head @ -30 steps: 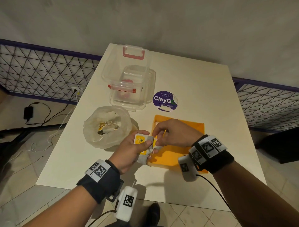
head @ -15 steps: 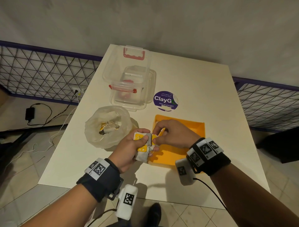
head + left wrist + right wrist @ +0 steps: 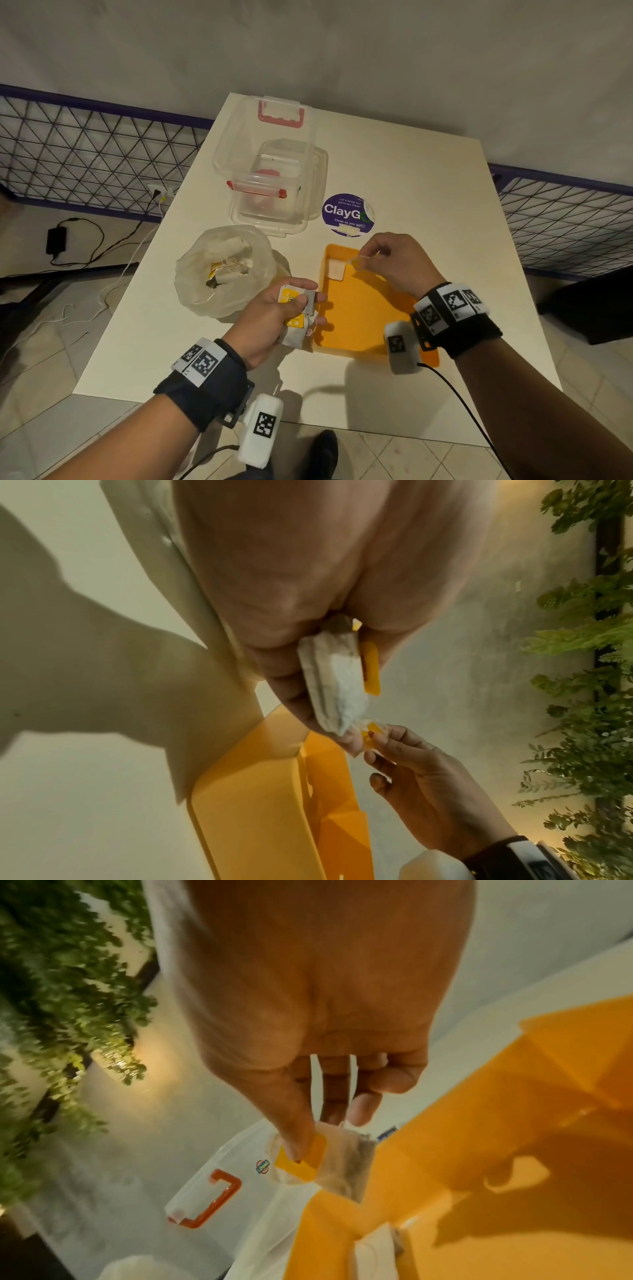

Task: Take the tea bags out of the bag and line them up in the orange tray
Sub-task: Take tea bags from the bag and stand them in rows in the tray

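My left hand grips a bundle of tea bags with yellow tags beside the near left edge of the orange tray; the bundle fills the left wrist view. My right hand pinches a single tea bag by its yellow tag over the tray's far left corner; the held tea bag hangs above the tray. Another tea bag lies flat in that corner. The translucent plastic bag stands open left of the tray with more tea bags inside.
A clear lidded container with red clasps sits behind the bag. A round purple sticker lies on the white table beyond the tray. Wire fences flank the table, and cables run over the floor at left.
My right hand has drawn one tea bag from the left hand's bundle and carried it away to the tray's far left corner. The left hand has stayed in place.
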`<state>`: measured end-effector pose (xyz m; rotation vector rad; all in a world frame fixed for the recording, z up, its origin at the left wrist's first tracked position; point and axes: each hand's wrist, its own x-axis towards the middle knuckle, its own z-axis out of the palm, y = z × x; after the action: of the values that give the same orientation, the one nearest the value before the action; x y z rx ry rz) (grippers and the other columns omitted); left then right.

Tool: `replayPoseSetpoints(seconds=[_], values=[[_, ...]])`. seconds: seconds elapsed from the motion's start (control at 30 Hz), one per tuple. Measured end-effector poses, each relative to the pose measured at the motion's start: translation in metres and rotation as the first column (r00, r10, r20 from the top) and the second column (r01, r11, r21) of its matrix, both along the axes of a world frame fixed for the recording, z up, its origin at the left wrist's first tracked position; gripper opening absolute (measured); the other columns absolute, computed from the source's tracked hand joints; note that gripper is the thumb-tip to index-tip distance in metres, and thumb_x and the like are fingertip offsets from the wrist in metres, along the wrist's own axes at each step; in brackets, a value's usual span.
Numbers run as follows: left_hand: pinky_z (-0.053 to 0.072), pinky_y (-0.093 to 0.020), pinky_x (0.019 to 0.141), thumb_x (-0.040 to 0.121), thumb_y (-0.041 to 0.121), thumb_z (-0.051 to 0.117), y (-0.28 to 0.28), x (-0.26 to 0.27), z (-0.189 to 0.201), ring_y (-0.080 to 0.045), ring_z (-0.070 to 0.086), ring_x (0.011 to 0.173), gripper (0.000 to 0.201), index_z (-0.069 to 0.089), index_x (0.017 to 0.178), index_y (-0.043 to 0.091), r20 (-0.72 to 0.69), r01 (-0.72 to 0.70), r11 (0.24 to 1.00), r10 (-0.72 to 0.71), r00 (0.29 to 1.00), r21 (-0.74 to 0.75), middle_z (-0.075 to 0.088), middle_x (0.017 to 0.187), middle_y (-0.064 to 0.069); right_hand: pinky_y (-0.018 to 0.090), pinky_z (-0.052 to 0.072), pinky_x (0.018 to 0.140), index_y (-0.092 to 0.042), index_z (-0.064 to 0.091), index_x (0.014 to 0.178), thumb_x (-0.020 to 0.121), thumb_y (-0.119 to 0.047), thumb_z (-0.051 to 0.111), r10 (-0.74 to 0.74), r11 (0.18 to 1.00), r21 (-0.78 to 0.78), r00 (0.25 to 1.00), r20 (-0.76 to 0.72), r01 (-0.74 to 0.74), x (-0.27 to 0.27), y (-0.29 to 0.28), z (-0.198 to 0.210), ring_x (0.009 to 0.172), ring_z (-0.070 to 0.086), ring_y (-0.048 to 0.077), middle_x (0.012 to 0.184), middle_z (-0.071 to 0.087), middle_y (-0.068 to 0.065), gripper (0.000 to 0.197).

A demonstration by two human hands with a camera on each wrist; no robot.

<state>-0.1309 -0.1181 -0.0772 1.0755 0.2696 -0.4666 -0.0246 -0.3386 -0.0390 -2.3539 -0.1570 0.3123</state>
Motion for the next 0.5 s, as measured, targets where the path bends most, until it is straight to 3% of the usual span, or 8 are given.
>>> replayPoseSetpoints(seconds=[0.1,0.27,0.43,0.5], values=[[0.055,-0.034,0.064,0.101,0.003,0.047,0.0,0.001,-0.002,-0.035,0.068,0.084,0.024,0.056,0.123,0.001,0.002,0.011,1.0,-0.011,1.0,0.001,0.067,0.119,-0.024,0.006,0.04,0.053,-0.007,0.071,0.084,0.079,-0.007,0.078,-0.039,0.998,0.038,0.999,-0.036,0.04,-0.002,0.001,-0.007,0.058,0.053,0.001,0.068,0.061,-0.002,0.009],[0.055,-0.034,0.064,0.099,0.004,0.049,0.003,0.004,-0.004,-0.036,0.067,0.084,0.025,0.056,0.123,0.0,-0.004,0.013,1.0,-0.013,1.0,0.001,0.067,0.119,-0.025,0.014,0.039,0.057,-0.009,0.072,0.08,0.075,-0.011,0.082,-0.025,0.999,0.032,0.998,-0.059,0.027,-0.002,0.003,-0.01,0.066,0.053,0.004,0.073,0.064,-0.003,0.011],[0.056,-0.034,0.067,0.098,0.004,0.051,0.005,0.004,-0.005,-0.036,0.067,0.086,0.026,0.057,0.123,-0.001,-0.014,0.02,1.0,-0.02,1.0,0.012,0.068,0.118,-0.024,0.004,0.039,0.052,-0.003,0.072,0.079,0.074,-0.003,0.08,-0.076,0.993,0.084,0.995,-0.065,0.081,0.001,0.002,-0.01,0.061,0.054,0.0,0.076,0.066,0.004,0.01],[0.056,-0.034,0.066,0.098,0.004,0.051,0.005,0.005,-0.005,-0.037,0.067,0.087,0.025,0.057,0.123,-0.001,-0.016,0.02,1.0,-0.02,1.0,0.017,0.068,0.118,-0.024,0.011,0.043,0.051,0.0,0.07,0.082,0.076,0.0,0.077,-0.073,0.994,0.072,0.991,-0.113,0.081,0.005,0.002,-0.013,0.058,0.058,0.008,0.07,0.067,0.01,0.009]])
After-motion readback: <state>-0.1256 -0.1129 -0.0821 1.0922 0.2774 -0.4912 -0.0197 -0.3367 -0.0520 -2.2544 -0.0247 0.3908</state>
